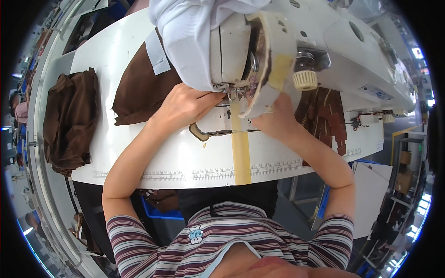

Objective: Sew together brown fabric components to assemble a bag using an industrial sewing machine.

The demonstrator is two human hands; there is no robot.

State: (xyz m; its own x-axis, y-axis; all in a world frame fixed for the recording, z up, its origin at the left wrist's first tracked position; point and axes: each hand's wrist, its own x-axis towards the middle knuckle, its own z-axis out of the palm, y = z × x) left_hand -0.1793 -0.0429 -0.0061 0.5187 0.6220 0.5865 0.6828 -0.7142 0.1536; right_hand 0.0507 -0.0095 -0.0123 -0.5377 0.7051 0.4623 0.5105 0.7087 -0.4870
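My left hand [187, 105] is closed, its fingers together and reaching to the presser foot [235, 92] of a white sewing machine [324, 28]. What lies in its fingertips is too small to make out. Brown fabric [143, 88] with a pale label-like strip [157, 53] spreads behind that hand. My right hand [278, 119] is at the other side of the needle area. The machine's worn white guard [273, 55] hides most of its fingers. White cloth [185, 41] drapes over the machine head.
A heap of folded brown fabric [69, 120] lies at the table's left end. Brown zipper strips [324, 116] lie right of my right hand. Yellow tape [241, 157] crosses a printed ruler [194, 173] along the white table's front edge. Below sits a blue bin [160, 212].
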